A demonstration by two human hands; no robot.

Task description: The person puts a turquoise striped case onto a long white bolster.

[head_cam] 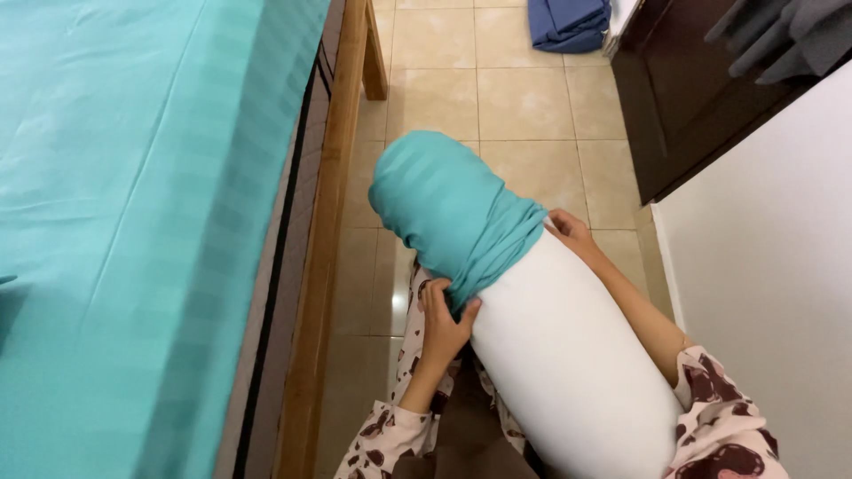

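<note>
Head view: both hands work a bolster.
Left hand: fingers clamped on teal cover, bunching its hem.
Right hand: fingers pinching hem, steadying white bolster.

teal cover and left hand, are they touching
Touching. The head view shows the left hand pinching the bunched edge of the teal cover against the white bolster.

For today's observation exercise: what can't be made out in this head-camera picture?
- Far end of the white bolster: hidden under the teal cover.
- Right hand fingertips: tucked behind the cover's edge.
- Left hand palm: turned away.
- Blue cloth on the floor: cut off by the top edge.
</note>
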